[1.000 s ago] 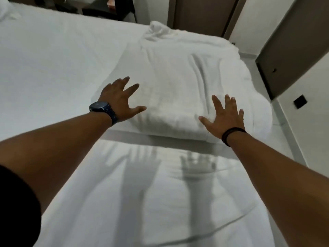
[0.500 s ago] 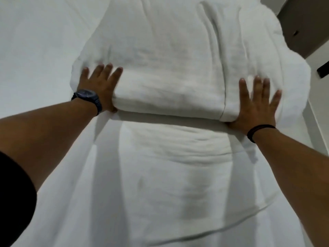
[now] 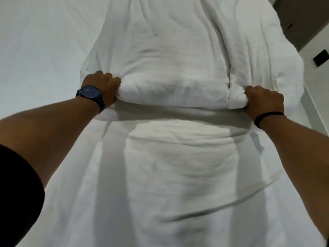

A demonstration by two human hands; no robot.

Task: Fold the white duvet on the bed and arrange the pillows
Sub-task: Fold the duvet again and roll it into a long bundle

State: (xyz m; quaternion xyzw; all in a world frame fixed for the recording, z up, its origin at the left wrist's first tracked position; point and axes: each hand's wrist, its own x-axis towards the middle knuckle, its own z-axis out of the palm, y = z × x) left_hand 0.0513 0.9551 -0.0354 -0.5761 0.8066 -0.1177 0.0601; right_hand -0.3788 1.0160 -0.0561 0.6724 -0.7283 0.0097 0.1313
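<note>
From the head view, the left hand (image 3: 102,90) and right hand (image 3: 263,101) are each clenched on the near edge of the folded duvet (image 3: 170,68) between them on the bed (image 3: 44,41), and an uneven pull would probably skew the layers.

The duvet (image 3: 170,72) is soft white cloth. It looks thick and puffy, with a fine woven feel and many small wrinkles. It is not shiny. The bed sheet (image 3: 44,41) beside it is thin white cloth, flat and smooth, and also not shiny. The watch (image 3: 89,92) has a dark glass face that shines a little, and its dark strap looks dull. The wristband (image 3: 267,117) is black and thin and does not shine. The sleeve (image 3: 16,193) is plain black cloth.
</note>
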